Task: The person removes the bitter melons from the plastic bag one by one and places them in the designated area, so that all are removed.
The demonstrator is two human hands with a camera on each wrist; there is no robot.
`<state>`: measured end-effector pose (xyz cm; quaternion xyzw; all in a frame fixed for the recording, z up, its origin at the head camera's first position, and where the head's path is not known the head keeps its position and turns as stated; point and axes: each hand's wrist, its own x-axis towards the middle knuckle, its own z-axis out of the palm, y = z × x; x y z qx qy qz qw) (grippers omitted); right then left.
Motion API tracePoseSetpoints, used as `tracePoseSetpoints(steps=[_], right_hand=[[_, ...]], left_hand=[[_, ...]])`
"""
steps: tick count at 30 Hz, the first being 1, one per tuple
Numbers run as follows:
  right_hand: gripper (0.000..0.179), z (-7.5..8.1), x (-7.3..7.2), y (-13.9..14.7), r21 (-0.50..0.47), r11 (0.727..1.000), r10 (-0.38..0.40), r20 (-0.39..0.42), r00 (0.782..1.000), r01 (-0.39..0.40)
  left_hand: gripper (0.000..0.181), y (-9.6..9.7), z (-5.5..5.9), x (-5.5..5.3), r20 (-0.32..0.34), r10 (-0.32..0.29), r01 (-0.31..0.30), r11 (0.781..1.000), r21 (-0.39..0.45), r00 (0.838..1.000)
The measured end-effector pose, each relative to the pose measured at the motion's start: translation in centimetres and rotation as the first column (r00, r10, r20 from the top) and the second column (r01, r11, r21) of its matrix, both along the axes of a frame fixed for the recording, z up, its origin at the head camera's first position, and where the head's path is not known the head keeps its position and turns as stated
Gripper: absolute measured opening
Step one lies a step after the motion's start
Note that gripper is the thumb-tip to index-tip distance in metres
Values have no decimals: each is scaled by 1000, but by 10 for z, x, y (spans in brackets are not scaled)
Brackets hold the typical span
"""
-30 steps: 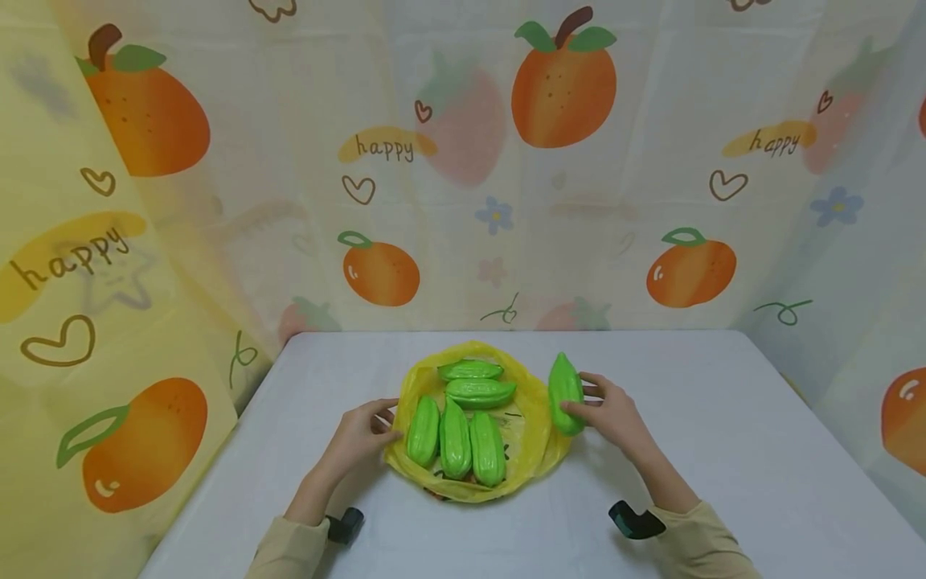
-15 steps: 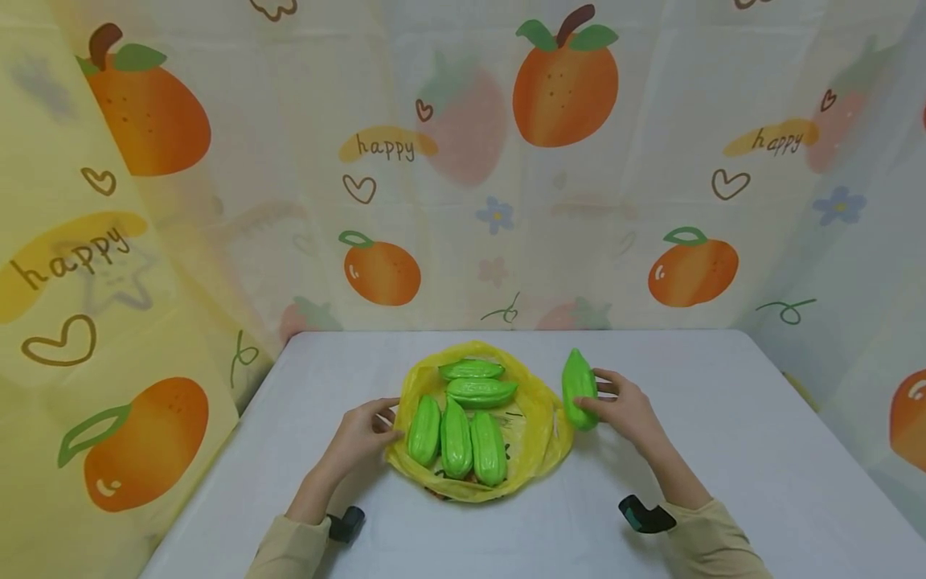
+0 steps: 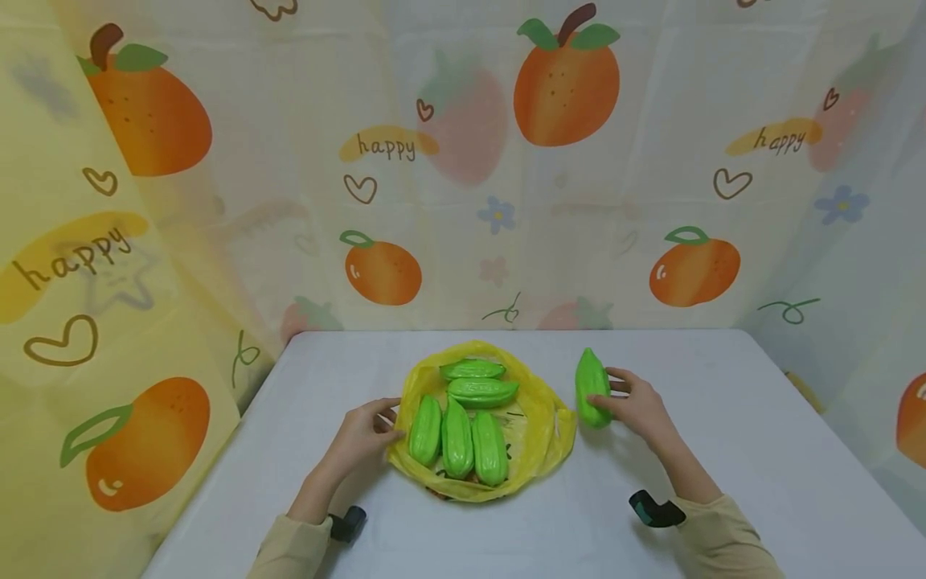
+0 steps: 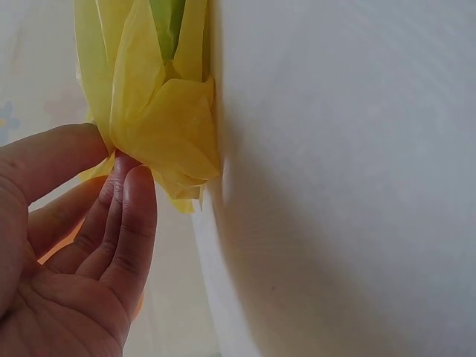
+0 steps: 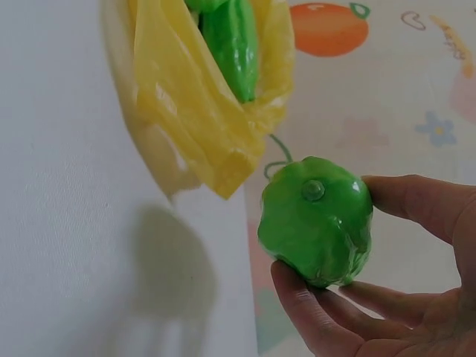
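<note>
In my right hand [image 3: 637, 404] is a green ridged bitter melon [image 3: 593, 390], gripped between thumb and fingers, its tip pointing up. It hangs over the table just right of a yellow plastic bag [image 3: 538, 438]; the right wrist view shows its stem end [image 5: 313, 190] and its shadow on the table. The bag lies spread wide with several more bitter melons [image 3: 457, 438] in it, three side by side in front and two crosswise behind. At the bag's left edge, my left hand [image 3: 359, 434] pinches the thin plastic [image 4: 160, 126] between thumb and fingertips.
A white table [image 3: 499, 543] carries everything. Behind it and along both sides hang fruit-printed curtains [image 3: 463, 241]. Each wrist wears a black camera mount, the left one [image 3: 349, 524] close above the tabletop.
My right hand has carried the bitter melon rightward, from overlapping the bag's right edge to beside it. The left hand stays at the bag's edge.
</note>
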<state>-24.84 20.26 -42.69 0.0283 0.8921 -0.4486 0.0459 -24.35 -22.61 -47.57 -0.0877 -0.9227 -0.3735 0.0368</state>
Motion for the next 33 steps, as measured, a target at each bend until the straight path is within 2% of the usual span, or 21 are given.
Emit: tracePoseSetpoints(steps=[11,33], right_hand=[[80,-3,-7,13,29,999,-18,25,1000,18],[79,-18,-25,32,32,999,-35,57,998,33]], left_hand=[[52,0,2,1,27,2,-3,1000,13,1000],[52,0,4,2,25,-1,0,1000,11,1000]])
